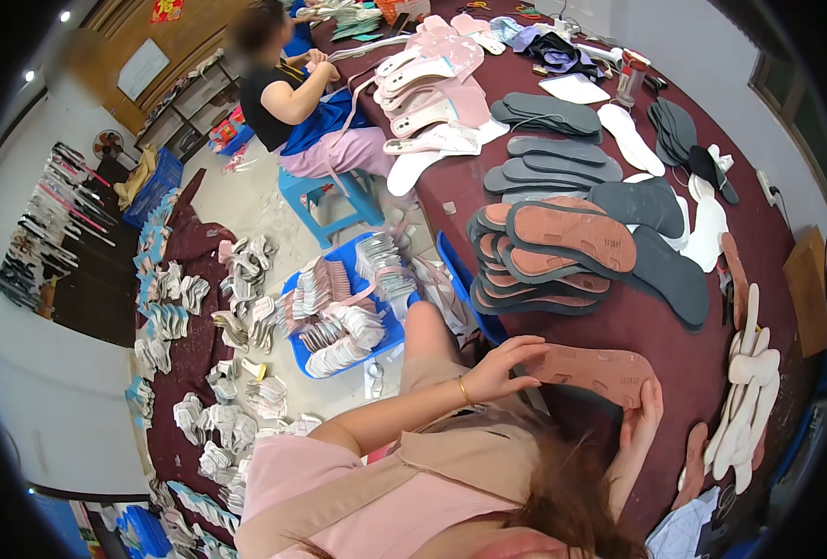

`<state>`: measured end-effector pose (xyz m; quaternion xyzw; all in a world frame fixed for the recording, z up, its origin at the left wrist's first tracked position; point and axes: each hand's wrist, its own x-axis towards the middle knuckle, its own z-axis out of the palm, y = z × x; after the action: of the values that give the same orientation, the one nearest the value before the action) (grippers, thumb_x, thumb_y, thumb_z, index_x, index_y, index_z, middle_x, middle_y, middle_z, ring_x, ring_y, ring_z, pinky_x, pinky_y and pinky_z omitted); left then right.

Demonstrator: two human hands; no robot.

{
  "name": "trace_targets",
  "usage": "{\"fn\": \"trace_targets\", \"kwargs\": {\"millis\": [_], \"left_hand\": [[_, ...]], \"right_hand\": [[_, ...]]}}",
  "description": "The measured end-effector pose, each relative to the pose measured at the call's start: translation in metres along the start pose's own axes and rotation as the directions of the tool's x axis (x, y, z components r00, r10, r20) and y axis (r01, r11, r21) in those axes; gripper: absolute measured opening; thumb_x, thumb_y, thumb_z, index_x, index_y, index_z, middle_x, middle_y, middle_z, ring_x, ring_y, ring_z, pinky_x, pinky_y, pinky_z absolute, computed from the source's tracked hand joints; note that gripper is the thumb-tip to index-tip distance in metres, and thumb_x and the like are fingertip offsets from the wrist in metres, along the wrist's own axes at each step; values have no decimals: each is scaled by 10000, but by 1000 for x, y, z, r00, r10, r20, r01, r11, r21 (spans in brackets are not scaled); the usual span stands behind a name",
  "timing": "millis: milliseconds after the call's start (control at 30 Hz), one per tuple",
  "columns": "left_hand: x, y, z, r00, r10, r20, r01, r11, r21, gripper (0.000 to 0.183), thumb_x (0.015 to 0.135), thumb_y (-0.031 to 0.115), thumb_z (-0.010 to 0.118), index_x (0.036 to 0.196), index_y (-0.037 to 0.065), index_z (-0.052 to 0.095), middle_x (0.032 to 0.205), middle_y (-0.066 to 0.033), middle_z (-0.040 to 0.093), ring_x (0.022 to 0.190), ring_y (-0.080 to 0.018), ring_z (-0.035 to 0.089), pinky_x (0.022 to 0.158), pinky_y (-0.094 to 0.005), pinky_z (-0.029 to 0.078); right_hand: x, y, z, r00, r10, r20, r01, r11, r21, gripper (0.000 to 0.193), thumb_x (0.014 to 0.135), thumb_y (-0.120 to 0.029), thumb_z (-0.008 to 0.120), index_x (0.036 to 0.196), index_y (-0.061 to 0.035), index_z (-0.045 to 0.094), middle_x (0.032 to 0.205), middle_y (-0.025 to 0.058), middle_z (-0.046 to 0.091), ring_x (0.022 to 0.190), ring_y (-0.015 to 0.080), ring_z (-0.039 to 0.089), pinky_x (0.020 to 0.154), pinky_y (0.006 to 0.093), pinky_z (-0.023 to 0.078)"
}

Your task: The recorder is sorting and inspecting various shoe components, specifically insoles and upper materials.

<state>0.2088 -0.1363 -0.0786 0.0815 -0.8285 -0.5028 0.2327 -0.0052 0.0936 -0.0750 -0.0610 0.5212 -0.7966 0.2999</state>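
Maroon worktable (674, 345) fills the right side, curving away from me. Big stack of grey soles with brown treaded faces (548, 256) sits in the middle of it, just past my hands; plain dark grey soles (548, 116) lie in rows beyond, and pale pink insoles (432, 93) pile up at the far end. Co-worker in a dark top (278, 88) sits on a blue stool (329, 200) at that far end, hands on the pink pieces. Blue tray (315, 359) of bundled pale straps sits on the floor to my left, near the table edge. Cream cut pieces (744, 410) fan out at the table's right edge.

Brown rubber outsole (595, 371) is flat on the table right in front of me, tread face up. My left hand (505, 366) rests on its near end, fingers spread and lying on it, not clamped. My right hand (642, 419) grips the other end, fingers curled round the edge, pinching it. Gold bracelet (464, 391) on my left wrist.
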Motion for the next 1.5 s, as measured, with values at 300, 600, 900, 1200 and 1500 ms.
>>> {"fn": "trace_targets", "kwargs": {"millis": [300, 600, 900, 1200, 1500], "left_hand": [[-6, 6, 13, 994, -91, -55, 88, 995, -43, 588, 775, 109, 741, 1314, 87, 505, 1339, -134, 468, 1146, -272, 546, 939, -351, 481], [10, 7, 53, 987, -98, 130, 115, 985, -130, 630, 744, 100, 778, 1299, 46, 485, 1207, -135, 545, 1056, -234, 599, 896, -333, 515], [10, 6, 44, 983, -168, 78, 171, 985, -33, 824, 637, 60, 821, 1353, 57, 413, 1155, -119, 626, 995, -247, 599, 896, -360, 476], [42, 4, 45, 980, -173, 102, 159, 979, 129, 827, 638, 63, 810, 1359, 91, 406, 1115, -110, 652, 958, -269, 595, 909, -383, 447], [43, -5, 45, 982, -141, 122, 123, 981, 147, 811, 647, 61, 797, 1365, 106, 422, 1116, -96, 662, 988, -274, 587, 918, -392, 416]], "right_hand": [[17, -14, 0, 996, 20, 86, -20, 1000, 6, 257, 953, -174, 567, 1161, -24, 559, 1072, 57, 641, 970, 130, 619, 845, 276, 499], [-33, -16, -75, 961, -121, -249, 94, 989, -116, 313, 922, -174, 620, 1183, -31, 526, 1136, 74, 593, 1035, 169, 591, 854, 322, 503], [-49, -20, -66, 920, -169, -354, -20, 880, -475, 255, 861, -129, 701, 1078, -4, 648, 848, -7, 615, 656, 42, 515, 514, 178, 381], [-14, -11, -69, 887, -293, -358, 13, 788, -615, 210, 817, -117, 741, 976, 11, 688, 762, -29, 613, 645, 26, 503, 559, 173, 400], [-18, -4, -70, 903, -246, -353, -40, 768, -639, 196, 797, -123, 746, 959, -23, 702, 777, -26, 597, 625, 37, 511, 461, 184, 400]]}}
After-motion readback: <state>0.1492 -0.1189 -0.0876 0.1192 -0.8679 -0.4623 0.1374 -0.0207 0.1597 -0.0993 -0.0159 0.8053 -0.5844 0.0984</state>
